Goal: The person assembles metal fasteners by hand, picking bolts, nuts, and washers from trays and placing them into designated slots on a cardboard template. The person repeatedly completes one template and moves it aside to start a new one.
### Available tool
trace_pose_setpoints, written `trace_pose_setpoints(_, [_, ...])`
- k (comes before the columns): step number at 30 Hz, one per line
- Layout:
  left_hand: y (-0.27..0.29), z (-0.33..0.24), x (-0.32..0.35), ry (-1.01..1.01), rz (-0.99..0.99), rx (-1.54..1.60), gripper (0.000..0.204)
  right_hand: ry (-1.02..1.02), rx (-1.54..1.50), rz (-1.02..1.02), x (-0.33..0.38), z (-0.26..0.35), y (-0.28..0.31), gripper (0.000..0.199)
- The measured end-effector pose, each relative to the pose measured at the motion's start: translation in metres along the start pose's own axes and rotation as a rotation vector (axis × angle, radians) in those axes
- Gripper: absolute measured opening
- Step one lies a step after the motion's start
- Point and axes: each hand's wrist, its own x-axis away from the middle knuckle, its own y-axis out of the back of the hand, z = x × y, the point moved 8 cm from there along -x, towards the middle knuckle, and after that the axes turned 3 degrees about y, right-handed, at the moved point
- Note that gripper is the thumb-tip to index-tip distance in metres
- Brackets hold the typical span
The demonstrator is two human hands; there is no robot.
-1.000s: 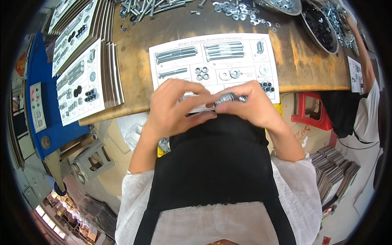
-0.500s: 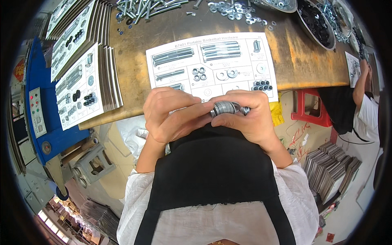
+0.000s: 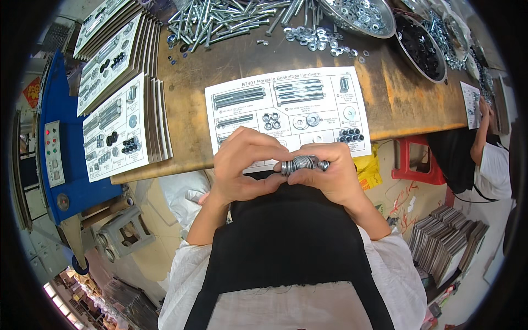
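Observation:
Both hands meet above the table's front edge. My right hand (image 3: 333,171) is closed round a stack of silver washers (image 3: 303,163), lying sideways between its thumb and fingers, with more washers showing at its right end. My left hand (image 3: 242,168) closes with thumb and fingertips on the washers at the left end of the stack. Just beyond lies a white card (image 3: 286,121) printed with pictures of bolts, nuts and washers in boxed sections. My fingers cover part of its lower edge.
Stacked hardware cards (image 3: 115,126) stand at the left. Loose long bolts (image 3: 220,22) and scattered washers (image 3: 316,39) lie at the back, near a metal bowl of washers (image 3: 360,16) and a bowl of black parts (image 3: 421,47). Another person's arm (image 3: 481,132) reaches in at far right, near a red stool (image 3: 416,165).
My view has shifted, so the table sits lower in it. My left hand's thumb and fingers have spread apart from each other around the stack's left end; my right hand keeps its grip.

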Motion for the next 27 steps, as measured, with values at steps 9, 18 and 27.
trace_pose_setpoints(9, [0.002, 0.064, 0.014, 0.344, 0.088, 0.292, 0.030, 0.000, 0.068, 0.224, 0.009, -0.004, -0.026, 0.019])
trace_pose_setpoints(18, [-0.091, 0.080, 0.036, 0.077, 0.570, -0.725, 0.024, -0.010, 0.191, 0.389, 0.017, -0.019, -0.049, 0.023])
trace_pose_setpoints(27, [-0.084, 0.078, 0.028, 0.159, 0.529, -0.638, 0.022, -0.015, 0.114, 0.252, 0.013, -0.012, -0.027, 0.020])
